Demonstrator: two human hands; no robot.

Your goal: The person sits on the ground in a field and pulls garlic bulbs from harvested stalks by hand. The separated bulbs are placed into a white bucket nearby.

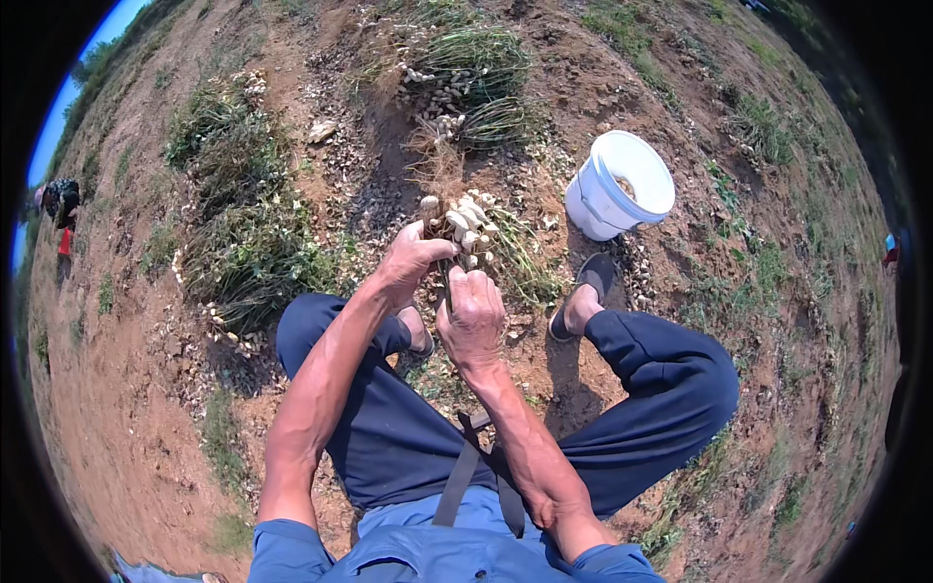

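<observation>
A bunch of peanut pods (470,222) on a pulled peanut plant is held before me, its fine roots pointing away from me. My left hand (415,262) has its thumb and fingers at the near side of the pods. Just below and to the right, my right hand (472,313) is closed around the stems. Some green stems and leaves (526,255) spread out to the right of the pods. Right of the plant, a white plastic bucket (594,204) stands tilted on the soil, with some pods (625,188) visible inside.
Piled peanut plants (248,218) lie at the left, and another heap of plants with pods (474,80) lies ahead. My shoe (598,275) is close to the bucket. Far left, a person (61,200) is bent over near something red. Loose pods and dry leaves litter the soil.
</observation>
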